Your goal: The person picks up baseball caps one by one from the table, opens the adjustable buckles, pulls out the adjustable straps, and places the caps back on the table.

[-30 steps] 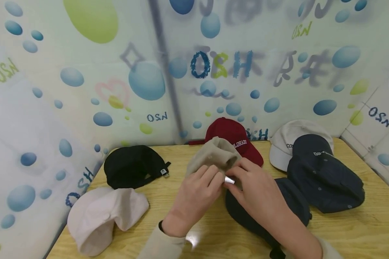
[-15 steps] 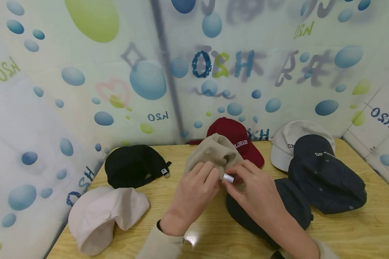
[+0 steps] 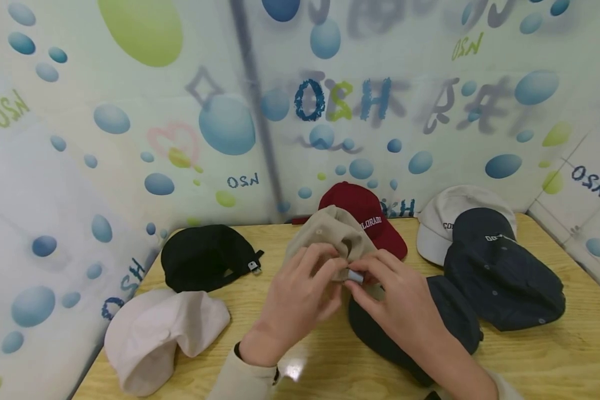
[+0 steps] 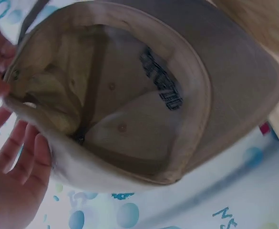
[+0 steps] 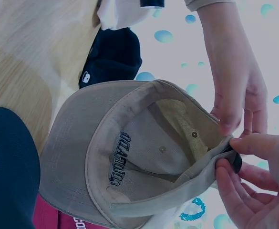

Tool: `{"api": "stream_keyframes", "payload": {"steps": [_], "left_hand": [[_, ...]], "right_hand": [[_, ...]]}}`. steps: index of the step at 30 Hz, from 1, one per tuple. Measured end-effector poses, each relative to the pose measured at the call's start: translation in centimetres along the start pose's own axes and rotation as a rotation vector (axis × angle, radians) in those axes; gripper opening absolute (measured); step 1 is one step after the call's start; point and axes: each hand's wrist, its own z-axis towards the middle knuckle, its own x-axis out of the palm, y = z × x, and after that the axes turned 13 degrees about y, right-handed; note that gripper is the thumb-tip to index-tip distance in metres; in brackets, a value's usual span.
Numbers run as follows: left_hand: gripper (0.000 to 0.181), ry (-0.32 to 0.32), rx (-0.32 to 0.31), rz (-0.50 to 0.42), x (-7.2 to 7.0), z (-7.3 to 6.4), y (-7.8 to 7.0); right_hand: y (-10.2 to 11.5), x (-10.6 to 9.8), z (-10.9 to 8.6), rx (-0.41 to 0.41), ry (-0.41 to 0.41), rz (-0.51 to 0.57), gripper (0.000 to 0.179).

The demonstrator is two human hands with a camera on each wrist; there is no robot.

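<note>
A beige baseball cap [image 3: 325, 233] is held up above the table between both hands, its brim pointing away and its inside showing in the wrist views. My left hand [image 3: 297, 294] pinches the cap's back edge beside the strap. My right hand [image 3: 400, 294] pinches the strap end at a silver metal buckle [image 3: 355, 276]. In the right wrist view, the right thumb and fingers [image 5: 234, 191] grip the band around a dark strap piece [image 5: 235, 162]. Dark embroidered lettering [image 4: 160, 78] shows inside the crown. Fingers partly hide the strap's path through the buckle.
Several caps lie around on the wooden table [image 3: 330, 361]: black [image 3: 207, 258] and pale pink [image 3: 162, 333] at left, dark red [image 3: 350, 200] behind, light grey [image 3: 460, 203] and two navy caps [image 3: 505, 278] at right. A printed curtain [image 3: 290, 111] stands behind the table.
The beige cap has shifted slightly, its back opening less turned up. My left fingers have moved and spread at the strap. The right hand stays at the buckle.
</note>
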Motion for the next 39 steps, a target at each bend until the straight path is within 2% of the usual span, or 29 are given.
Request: {"api": "stream_keyframes", "payload": {"steps": [5,12,18,22,26,30,33,36,39], "left_hand": [[0.032,0.093,-0.024,-0.099,-0.6,0.0,0.2],[0.024,0.131,-0.022,-0.116,-0.8,0.2,0.5],[0.023,0.117,-0.025,-0.116,-0.8,0.1,0.4],[0.026,0.103,-0.048,-0.156,-0.7,0.0,0.3],[0.025,0.103,-0.056,-0.175,-0.7,-0.1,0.3],[0.023,0.112,-0.046,-0.133,-0.5,0.0,0.5],[0.022,0.107,-0.041,-0.113,-0.3,0.0,0.6],[0.022,0.082,-0.042,-0.142,-0.2,-0.1,0.8],[0.024,0.07,-0.065,-0.208,-0.1,-0.4,1.0]], "right_hand": [[-0.3,0.1,-0.2,-0.019,-0.004,-0.015,0.035],[-0.4,0.4,-0.3,-0.034,-0.003,0.016,0.034],[-0.5,0.6,-0.4,-0.052,-0.016,0.02,0.034],[-0.5,0.6,-0.3,-0.065,-0.026,0.023,0.033],[-0.6,0.7,-0.3,-0.094,-0.032,0.007,0.024],[-0.6,0.9,-0.2,-0.146,-0.04,-0.027,0.048],[-0.5,1.0,-0.2,-0.185,-0.045,-0.058,0.052],[-0.4,1.1,0.0,-0.202,-0.039,-0.081,0.049],[-0.2,0.9,0.1,-0.161,-0.015,-0.066,0.031]]}}
